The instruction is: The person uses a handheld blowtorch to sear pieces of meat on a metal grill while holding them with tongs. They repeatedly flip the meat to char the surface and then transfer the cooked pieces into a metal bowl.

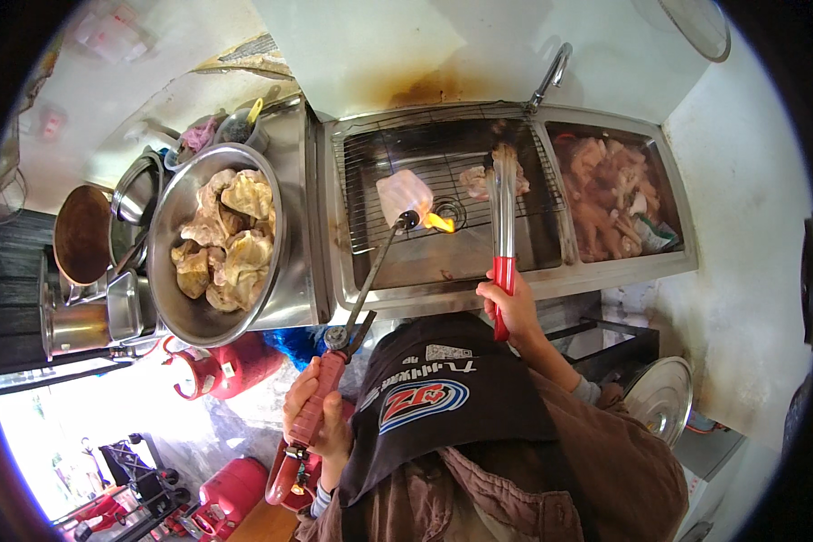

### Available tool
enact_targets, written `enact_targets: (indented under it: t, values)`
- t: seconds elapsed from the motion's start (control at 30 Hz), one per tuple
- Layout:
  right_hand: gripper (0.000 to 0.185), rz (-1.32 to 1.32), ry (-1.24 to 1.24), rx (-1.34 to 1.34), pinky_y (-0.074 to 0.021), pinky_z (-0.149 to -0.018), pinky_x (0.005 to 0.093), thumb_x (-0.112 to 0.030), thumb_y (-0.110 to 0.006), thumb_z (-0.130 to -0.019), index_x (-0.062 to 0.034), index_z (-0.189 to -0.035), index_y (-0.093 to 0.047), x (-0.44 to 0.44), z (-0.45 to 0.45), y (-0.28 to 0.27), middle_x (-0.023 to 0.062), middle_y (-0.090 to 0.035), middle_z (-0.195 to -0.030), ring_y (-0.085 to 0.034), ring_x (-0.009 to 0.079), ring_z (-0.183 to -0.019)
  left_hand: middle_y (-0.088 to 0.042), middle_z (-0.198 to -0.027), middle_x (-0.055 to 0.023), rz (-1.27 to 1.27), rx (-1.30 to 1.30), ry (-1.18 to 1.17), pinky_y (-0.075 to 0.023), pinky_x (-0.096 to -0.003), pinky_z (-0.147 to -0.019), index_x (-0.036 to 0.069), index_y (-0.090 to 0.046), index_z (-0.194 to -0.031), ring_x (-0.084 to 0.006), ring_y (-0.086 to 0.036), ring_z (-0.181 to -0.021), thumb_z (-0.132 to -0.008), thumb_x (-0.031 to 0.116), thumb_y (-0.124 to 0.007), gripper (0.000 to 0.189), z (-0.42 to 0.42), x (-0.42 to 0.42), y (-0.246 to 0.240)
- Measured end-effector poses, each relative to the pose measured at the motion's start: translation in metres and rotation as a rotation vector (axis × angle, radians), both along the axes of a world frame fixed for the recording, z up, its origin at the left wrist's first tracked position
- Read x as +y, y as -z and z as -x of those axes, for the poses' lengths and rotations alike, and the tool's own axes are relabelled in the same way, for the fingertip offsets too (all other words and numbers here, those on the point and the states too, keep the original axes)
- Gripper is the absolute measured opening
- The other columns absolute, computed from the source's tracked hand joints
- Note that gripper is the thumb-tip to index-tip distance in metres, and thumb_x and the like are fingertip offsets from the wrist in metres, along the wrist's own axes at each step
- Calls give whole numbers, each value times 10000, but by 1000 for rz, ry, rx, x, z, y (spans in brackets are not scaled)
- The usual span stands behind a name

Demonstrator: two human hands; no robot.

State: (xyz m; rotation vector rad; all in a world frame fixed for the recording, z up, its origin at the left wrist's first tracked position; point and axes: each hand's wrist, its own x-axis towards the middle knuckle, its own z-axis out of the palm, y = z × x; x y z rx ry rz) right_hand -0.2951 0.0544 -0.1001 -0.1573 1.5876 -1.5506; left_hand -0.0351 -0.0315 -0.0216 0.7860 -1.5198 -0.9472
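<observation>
My left hand (pixel 318 413) grips the red handle of a gas blowtorch (pixel 374 278), whose nozzle burns with a yellow flame (pixel 440 223) over the left sink basin. Beside the nozzle a pale piece of meat (pixel 402 195) lies on a wire rack (pixel 366 223) across that basin. My right hand (pixel 511 305) holds metal tongs with red grips (pixel 503 230). The tongs' far ends are over another piece of raw meat (pixel 474 181) on the rack; whether they clamp it I cannot tell.
A large steel bowl (pixel 276 271) of yellowish browned meat pieces stands left of the sink. The right basin (pixel 684 261) holds raw meat in liquid. A faucet (pixel 550 78) rises behind. Pots (pixel 81 234) stand far left, and red gas cylinders (pixel 234 488) are on the floor at lower left.
</observation>
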Motion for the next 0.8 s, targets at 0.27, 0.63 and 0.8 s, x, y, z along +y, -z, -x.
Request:
enact_targets:
  t: [0.27,0.63,0.8]
  values:
    - [349,-10,-9,-5,-396,-454,233,-125,-658,-748,-2,-1016,-473,-1,0,1,34,-541,-678,-501,94,-522,-548,-1075,-248,1,-1,10,-439,-474,-907,-10,-461,-1039,-347,-547,-1028,-823,167,-633,328,-3,0,-1]
    - [358,-22,-42,-15,-397,-457,235,-136,-661,-749,8,-1021,-478,0,1,2,32,-541,-681,-503,92,-524,-549,-1078,-243,18,15,1,-453,-465,-899,-12,-460,-1047,-342,-548,-1023,-827,166,-629,330,-4,-1,0]
    - [358,-35,-39,-4,-399,-456,236,-196,-669,-769,-5,-1008,-484,-1,0,2,39,-564,-702,-502,89,-520,-546,-1086,-241,43,-21,2,-456,-462,-897,-11,-460,-1054,-340,-544,-1030,-835,168,-617,324,-4,-1,-1]
